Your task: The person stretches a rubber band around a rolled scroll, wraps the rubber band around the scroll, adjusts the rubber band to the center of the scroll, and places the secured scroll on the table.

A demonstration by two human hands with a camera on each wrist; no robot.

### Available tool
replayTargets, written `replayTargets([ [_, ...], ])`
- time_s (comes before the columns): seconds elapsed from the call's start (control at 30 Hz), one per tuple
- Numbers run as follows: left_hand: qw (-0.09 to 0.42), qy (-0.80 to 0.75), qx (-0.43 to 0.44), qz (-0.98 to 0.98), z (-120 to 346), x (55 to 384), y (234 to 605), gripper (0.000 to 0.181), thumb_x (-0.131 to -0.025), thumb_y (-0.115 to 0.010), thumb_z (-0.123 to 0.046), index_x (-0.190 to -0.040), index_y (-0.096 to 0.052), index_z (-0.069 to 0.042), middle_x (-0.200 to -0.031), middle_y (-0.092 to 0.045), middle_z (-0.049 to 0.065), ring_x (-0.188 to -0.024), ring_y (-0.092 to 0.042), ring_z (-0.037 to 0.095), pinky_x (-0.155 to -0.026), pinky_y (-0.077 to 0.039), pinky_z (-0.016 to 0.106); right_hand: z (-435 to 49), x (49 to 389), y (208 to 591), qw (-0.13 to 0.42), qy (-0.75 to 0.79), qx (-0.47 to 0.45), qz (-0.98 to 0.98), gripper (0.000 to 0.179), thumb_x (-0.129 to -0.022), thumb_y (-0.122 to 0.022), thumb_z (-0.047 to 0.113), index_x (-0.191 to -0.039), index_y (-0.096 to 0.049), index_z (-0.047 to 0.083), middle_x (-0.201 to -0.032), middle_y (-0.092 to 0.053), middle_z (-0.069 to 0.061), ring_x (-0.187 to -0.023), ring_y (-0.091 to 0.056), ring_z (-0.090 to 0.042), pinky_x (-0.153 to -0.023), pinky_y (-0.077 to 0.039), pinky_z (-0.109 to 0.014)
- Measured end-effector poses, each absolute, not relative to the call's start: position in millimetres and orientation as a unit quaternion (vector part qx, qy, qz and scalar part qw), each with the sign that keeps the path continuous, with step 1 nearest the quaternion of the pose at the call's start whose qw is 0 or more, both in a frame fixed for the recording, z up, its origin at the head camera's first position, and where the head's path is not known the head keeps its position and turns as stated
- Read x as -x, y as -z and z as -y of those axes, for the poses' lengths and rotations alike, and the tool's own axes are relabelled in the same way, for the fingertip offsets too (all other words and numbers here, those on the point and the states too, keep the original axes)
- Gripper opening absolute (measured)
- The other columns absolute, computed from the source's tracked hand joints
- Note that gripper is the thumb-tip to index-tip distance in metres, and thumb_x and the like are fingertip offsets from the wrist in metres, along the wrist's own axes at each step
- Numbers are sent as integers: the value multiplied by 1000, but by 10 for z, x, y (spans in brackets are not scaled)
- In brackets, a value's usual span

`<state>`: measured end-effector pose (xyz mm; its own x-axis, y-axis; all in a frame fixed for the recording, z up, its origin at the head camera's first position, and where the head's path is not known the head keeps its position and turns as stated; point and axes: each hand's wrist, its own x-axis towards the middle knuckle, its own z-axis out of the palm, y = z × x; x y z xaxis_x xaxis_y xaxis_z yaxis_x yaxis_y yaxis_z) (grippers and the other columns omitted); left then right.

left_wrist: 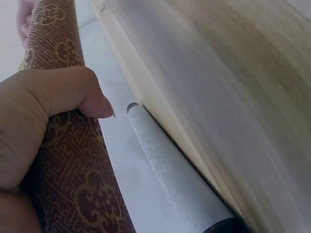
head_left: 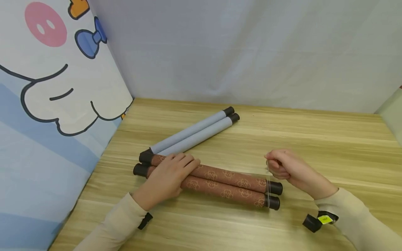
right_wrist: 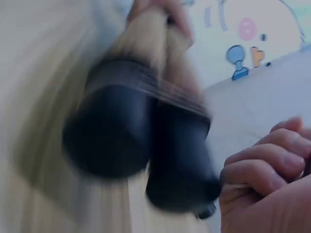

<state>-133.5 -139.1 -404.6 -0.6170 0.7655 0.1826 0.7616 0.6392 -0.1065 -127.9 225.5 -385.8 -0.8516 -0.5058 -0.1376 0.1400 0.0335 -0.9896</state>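
Note:
A brown scroll (head_left: 216, 174) with gold flower patterns is rolled from both ends into two parallel rolls with black end knobs. My left hand (head_left: 169, 176) grips it near its left end; in the left wrist view the thumb (left_wrist: 73, 92) lies across one roll. A thin clear band (head_left: 268, 191) loops round both rolls by the right-hand knobs. Its upper part is pulled up to the curled fingers of my right hand (head_left: 287, 167), which pinches it. In the right wrist view the black knobs (right_wrist: 109, 126) are blurred, with the band crossing just behind them.
Behind the brown scroll a light blue scroll (head_left: 201, 127) lies at a slant on the wooden table (head_left: 329, 139), its near end against the brown one. A grey-white curtain (head_left: 251, 52) stands at the back, and a cartoon-printed cloth (head_left: 41, 90) on the left.

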Motion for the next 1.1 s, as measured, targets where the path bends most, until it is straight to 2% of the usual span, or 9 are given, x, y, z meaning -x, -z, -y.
replayTargets([
  [0.07, 105, -12, 420, 901, 1388, 1341, 4041, 80, -60, -86, -8, -132, -53, -17, -116, -60, 1, -106, -59, 22, -88, -49, 40, -2268, 1294, 3854, 276, 736, 147, -601, 47, -105, -23, 13, -78, -61, 14, -54, -43, 8, -45, -30, -12, -45, -21, -29],
  [0.17, 95, -8, 416, 904, 1383, 1349, 4037, 81, -61, -88, -11, -133, -52, -17, -119, -59, 1, -108, -58, 22, -88, -49, 40, -2275, 1296, 3866, 264, 798, 178, -512, 53, -104, -15, 4, -121, -65, 6, -90, -72, 2, -72, -63, -9, -62, -47, -21],
  [0.23, 91, -1, 412, 907, 1385, 1349, 4030, 82, -61, -89, -12, -133, -52, -17, -121, -59, 1, -109, -58, 22, -88, -49, 41, -2269, 1285, 3874, 224, 802, 196, -517, 50, -104, -19, -1, -139, -54, 3, -121, -71, -2, -102, -69, -11, -86, -54, -22],
  [0.37, 97, 7, 400, 911, 1408, 1350, 4013, 80, -60, -89, -11, -131, -53, -17, -121, -59, 1, -109, -58, 23, -90, -50, 43, -2247, 1232, 3877, 112, 661, 250, -699, 50, -98, -50, -4, -147, -45, 5, -153, -48, -6, -136, -52, -7, -105, -49, -24],
  [0.47, 105, 8, 391, 914, 1427, 1355, 4012, 77, -60, -87, -10, -129, -53, -18, -119, -59, 1, -108, -58, 23, -88, -50, 42, -2215, 1170, 3857, 22, 468, 285, -836, 67, -87, -73, 9, -149, -46, 16, -158, -40, -8, -143, -40, -3, -113, -39, -21],
  [0.6, 115, 8, 377, 919, 1435, 1363, 4014, 75, -61, -86, -11, -128, -53, -18, -117, -59, 2, -101, -57, 22, -84, -49, 42, -2163, 1111, 3813, -46, 334, 292, -895, 83, -74, -86, 22, -147, -48, 25, -154, -46, -6, -141, -44, -20, -111, -42, -42],
  [0.67, 120, 6, 370, 921, 1433, 1361, 4010, 75, -61, -87, -12, -128, -53, -17, -116, -59, 2, -97, -56, 23, -82, -49, 42, -2130, 1092, 3790, -53, 330, 291, -896, 85, -72, -87, 22, -147, -48, 25, -152, -47, -8, -137, -47, -31, -104, -43, -56],
  [0.77, 121, 5, 358, 926, 1425, 1357, 4010, 75, -62, -87, -15, -128, -53, -17, -115, -59, 3, -95, -56, 23, -80, -49, 42, -2085, 1056, 3760, -49, 340, 279, -897, 87, -71, -88, 25, -148, -47, 26, -152, -45, -9, -136, -46, -38, -103, -41, -63],
  [1.1, 118, 33, 291, 949, 1417, 1340, 4034, 82, -58, -90, -16, -131, -53, -15, -113, -60, 6, -96, -59, 28, -80, -51, 46, -2058, 949, 3633, -5, 390, 151, -908, 102, -72, -87, 32, -156, -30, 26, -164, -23, -13, -142, -36, -45, -102, -45, -62],
])
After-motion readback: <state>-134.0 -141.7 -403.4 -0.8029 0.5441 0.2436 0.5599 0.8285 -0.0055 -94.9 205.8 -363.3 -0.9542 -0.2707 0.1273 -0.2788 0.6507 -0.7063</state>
